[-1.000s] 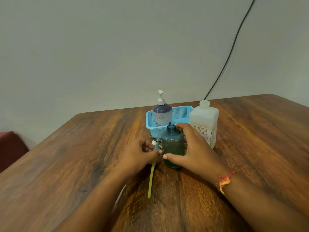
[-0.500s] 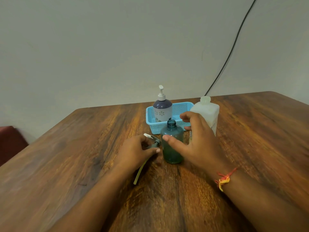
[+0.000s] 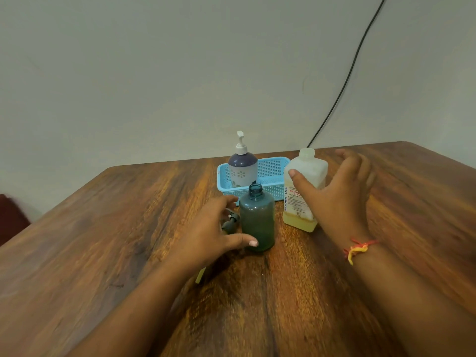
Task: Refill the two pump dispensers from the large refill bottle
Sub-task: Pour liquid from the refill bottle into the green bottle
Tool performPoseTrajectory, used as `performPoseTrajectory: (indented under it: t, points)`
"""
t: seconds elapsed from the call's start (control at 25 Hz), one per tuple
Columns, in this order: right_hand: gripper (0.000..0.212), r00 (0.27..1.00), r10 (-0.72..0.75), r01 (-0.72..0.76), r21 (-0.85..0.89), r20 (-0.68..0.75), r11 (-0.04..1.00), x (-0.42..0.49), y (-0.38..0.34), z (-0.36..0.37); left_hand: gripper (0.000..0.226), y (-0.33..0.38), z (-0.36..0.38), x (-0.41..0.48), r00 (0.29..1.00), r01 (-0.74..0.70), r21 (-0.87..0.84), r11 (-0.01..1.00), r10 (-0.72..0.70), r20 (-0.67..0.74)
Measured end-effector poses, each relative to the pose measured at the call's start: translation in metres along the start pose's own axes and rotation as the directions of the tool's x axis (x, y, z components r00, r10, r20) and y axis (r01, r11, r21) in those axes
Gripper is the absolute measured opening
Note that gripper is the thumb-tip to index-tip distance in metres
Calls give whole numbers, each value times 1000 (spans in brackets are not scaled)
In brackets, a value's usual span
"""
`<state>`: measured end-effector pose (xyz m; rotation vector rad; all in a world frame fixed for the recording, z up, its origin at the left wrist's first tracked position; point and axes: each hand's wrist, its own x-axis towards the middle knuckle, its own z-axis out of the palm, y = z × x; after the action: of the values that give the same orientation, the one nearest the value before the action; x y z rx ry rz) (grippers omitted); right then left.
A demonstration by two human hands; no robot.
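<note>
I gripped nothing.
My left hand [image 3: 209, 234] spread over the pump [image 3: 231, 223] by the green bottle [image 3: 257, 222]; my right hand [image 3: 341, 200] splayed before the refill bottle [image 3: 313, 166].

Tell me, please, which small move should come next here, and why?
Probably close the right hand around the large refill bottle: its fingers are spread beside the bottle, not gripping. The bottle has no cap, and the green dispenser stands open, its pump lying beside it.

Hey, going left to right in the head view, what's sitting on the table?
Pump head → green bottle → refill bottle. The basket and purple dispenser overlap those, so skipped.
</note>
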<state>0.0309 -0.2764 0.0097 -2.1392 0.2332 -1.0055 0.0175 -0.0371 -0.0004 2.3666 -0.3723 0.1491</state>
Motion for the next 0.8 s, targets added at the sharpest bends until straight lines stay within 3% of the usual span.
performPoseTrajectory:
  t: [0.08,0.28,0.4,0.56,0.68,0.8]
  points:
    - [100,984,96,-88,-59,152,994,7,9,1,94,4,6,-2,999,-32,8,999,32,8]
    - [88,909,88,-151,126,407,980,12,16,3,84,9,13,1,999,-45,1,999,45,-2]
    - [89,938,19,-87,180,347,980,9,15,2,80,11,13,-1,999,-36,-65,997,35,-12]
    - [82,948,-196,145,210,250,967,5,10,3,82,11,13,-4,998,-42,-118,992,37,-44]
    - [77,929,-337,323,104,155,941,5,11,4,85,11,12,-5,998,-28,-131,991,21,-52]
    - [79,909,-400,400,26,120,916,5,13,6,84,10,11,-6,999,-33,-142,989,27,-43]
